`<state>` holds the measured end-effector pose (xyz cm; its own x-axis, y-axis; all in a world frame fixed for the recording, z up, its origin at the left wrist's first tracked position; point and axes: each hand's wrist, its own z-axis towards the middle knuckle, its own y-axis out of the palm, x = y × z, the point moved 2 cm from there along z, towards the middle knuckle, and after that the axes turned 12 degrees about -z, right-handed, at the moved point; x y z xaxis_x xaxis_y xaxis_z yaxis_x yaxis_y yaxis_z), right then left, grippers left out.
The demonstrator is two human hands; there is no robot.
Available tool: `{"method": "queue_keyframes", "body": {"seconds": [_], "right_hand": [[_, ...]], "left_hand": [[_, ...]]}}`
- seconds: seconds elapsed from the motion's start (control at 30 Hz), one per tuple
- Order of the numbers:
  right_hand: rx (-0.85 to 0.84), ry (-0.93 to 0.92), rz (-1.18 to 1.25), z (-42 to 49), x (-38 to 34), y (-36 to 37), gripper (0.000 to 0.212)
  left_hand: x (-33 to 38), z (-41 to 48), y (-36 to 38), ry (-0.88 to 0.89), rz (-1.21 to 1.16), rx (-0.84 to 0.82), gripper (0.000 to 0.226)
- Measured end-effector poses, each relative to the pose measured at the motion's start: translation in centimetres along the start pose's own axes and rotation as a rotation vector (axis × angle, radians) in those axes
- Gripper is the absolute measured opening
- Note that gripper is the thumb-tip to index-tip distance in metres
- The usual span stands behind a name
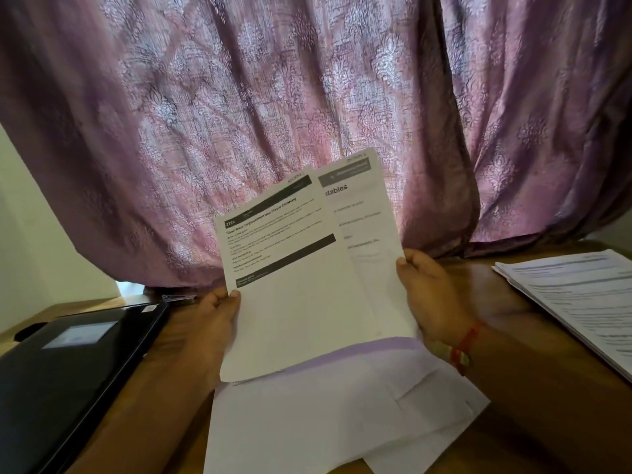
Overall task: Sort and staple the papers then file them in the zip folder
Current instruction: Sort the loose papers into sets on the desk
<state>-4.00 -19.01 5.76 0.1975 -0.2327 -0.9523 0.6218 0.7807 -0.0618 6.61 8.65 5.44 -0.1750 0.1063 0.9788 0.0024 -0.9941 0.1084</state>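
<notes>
Purple patterned curtain point(273, 114) is hung behind the far edge of the wooden table point(478, 278), pale wall point(34, 217) is seen at left, and a red thread bracelet point(463, 347) is worn at one wrist.

- The back sheet point(362, 213) is half covered by the front sheet point(290, 285); of its heading only "tables" shows.
- The small print on both sheets is too blurred to read.
- The left hand point(222, 307) is mostly behind the front sheet, only its thumb side showing.
- The stack point(581, 299) at 3 o'clock is cut by the right edge.
- The folder point(68, 371) at 8 o'clock runs off the left and bottom edges; its label is unreadable.
- The loose papers point(342, 422) at 6 o'clock are cut by the bottom edge.
- A small metal item point(179, 298) beyond the folder is too small to identify.
</notes>
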Motion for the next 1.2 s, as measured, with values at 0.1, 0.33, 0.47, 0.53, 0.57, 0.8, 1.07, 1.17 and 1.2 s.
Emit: {"method": "queue_keyframes", "body": {"seconds": [0.1,0.33,0.47,0.53,0.57,0.8,1.07,1.17,1.2], "right_hand": [[-0.043,0.015,0.021,-0.2,0.3,0.6,0.025],[-0.124,0.016,0.031,-0.2,1.2,1.5,0.031],[-0.192,0.018,0.065,-0.6,1.5,1.8,0.023],[-0.209,0.039,0.056,-0.8,1.6,2.1,0.021],[-0.221,0.061,0.065,-0.8,1.7,2.2,0.021],[-0.346,0.061,0.067,-1.2,1.4,2.5,0.028],[-0.313,-0.13,-0.131,-1.5,1.9,2.9,0.027],[-0.213,-0.212,-0.117,-1.6,1.3,2.5,0.031],[-0.195,-0.236,-0.104,-1.6,1.0,2.4,0.032]], "left_hand": [[0.9,-2.0,1.1,-0.036,-0.052,-0.101,0.019],[-0.3,-0.6,0.9,-0.015,-0.072,-0.08,0.016],[-0.7,0.0,0.7,-0.032,-0.113,-0.103,0.017],[-0.6,-0.1,0.7,-0.035,-0.128,-0.098,0.015],[-0.7,0.0,0.8,-0.036,-0.132,-0.092,0.015],[-0.3,-0.5,1.2,0.004,-0.12,-0.098,0.018],[-0.3,-0.1,1.4,-0.02,-0.3,-0.123,0.013],[0.0,-0.4,1.7,-0.053,-0.415,-0.19,0.015],[0.2,-0.7,1.8,-0.057,-0.428,-0.215,0.017]]}}
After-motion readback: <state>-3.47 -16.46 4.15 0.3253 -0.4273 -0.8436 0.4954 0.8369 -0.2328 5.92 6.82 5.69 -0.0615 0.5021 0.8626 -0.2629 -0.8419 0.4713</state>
